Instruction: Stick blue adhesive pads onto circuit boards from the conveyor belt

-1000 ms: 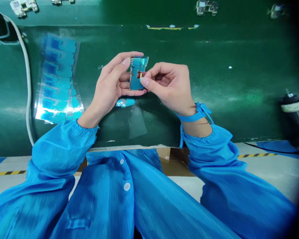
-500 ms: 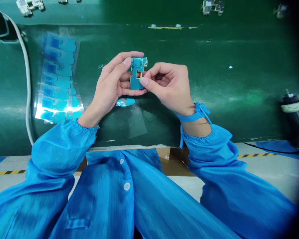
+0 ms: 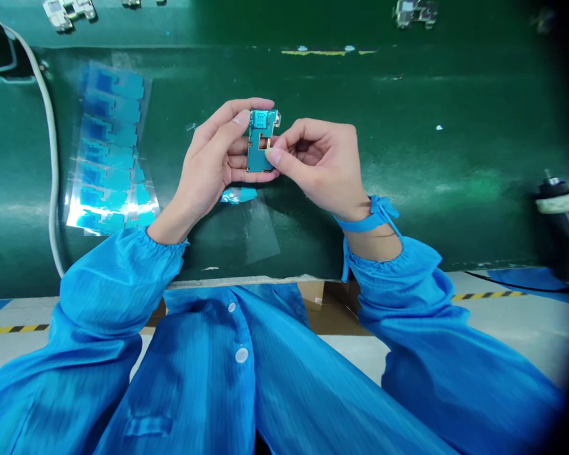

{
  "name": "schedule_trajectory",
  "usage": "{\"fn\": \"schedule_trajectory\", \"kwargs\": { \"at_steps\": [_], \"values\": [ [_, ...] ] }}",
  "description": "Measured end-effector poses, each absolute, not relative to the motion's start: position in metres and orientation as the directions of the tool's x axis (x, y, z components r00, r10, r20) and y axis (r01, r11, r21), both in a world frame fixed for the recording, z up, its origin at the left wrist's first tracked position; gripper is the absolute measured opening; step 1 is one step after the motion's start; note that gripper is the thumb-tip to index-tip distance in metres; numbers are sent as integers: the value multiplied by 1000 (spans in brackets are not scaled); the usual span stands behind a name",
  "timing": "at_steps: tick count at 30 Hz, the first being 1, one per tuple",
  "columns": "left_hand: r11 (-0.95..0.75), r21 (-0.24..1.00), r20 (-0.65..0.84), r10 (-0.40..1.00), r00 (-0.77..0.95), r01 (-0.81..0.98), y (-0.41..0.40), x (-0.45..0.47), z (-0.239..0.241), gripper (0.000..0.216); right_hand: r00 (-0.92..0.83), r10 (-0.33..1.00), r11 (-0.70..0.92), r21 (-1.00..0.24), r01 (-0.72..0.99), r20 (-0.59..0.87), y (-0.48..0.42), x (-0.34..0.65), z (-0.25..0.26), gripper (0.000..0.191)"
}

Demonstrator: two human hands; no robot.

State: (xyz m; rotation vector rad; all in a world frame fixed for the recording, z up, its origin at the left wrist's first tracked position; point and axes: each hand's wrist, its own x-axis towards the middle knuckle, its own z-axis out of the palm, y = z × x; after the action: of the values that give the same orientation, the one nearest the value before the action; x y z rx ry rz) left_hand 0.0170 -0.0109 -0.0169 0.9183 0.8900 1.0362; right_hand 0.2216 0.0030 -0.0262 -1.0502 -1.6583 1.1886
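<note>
A small blue circuit board (image 3: pixel 258 140) with gold edges is held upright above the green mat (image 3: pixel 408 164). My left hand (image 3: pixel 213 165) cradles it from the left, fingers curled behind it and thumb along its top edge. My right hand (image 3: pixel 320 162) pinches the board's right side, thumb tip pressed on its middle. A blue strap (image 3: pixel 372 218) circles my right wrist. Both arms wear blue sleeves.
A clear sheet of several blue film stickers (image 3: pixel 109 151) lies left of my hands. A peeled blue sticker piece (image 3: pixel 237 194) and a clear liner (image 3: pixel 251 234) lie below them. A white cable (image 3: pixel 51 158) runs down the left. Small metal parts (image 3: pixel 69 9) sit on the far belt. A dark bottle (image 3: pixel 559 208) stands right.
The board has turned slightly in my fingers and looks narrower. Both hands stay in place. The metal parts on the far belt have drifted to the right.
</note>
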Motion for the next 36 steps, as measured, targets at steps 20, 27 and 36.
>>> {"fn": "schedule_trajectory", "kwargs": {
  "at_steps": [20, 27, 36],
  "values": [
    [206, 907, -93, 948, 303, -367, -13, 14, -14, 40, -319, 939, 197, -959, 203, 125, 2, 224, -25, 54],
    [202, 912, -113, 960, 255, -356, -14, 16, -12, 45, -329, 935, 201, -962, 185, 132, 2, 223, -22, 56],
    [152, 947, -77, 963, 257, -284, -16, 15, -14, 57, -348, 925, 214, -967, 141, 154, 3, 223, -21, 42]
  ]
}}
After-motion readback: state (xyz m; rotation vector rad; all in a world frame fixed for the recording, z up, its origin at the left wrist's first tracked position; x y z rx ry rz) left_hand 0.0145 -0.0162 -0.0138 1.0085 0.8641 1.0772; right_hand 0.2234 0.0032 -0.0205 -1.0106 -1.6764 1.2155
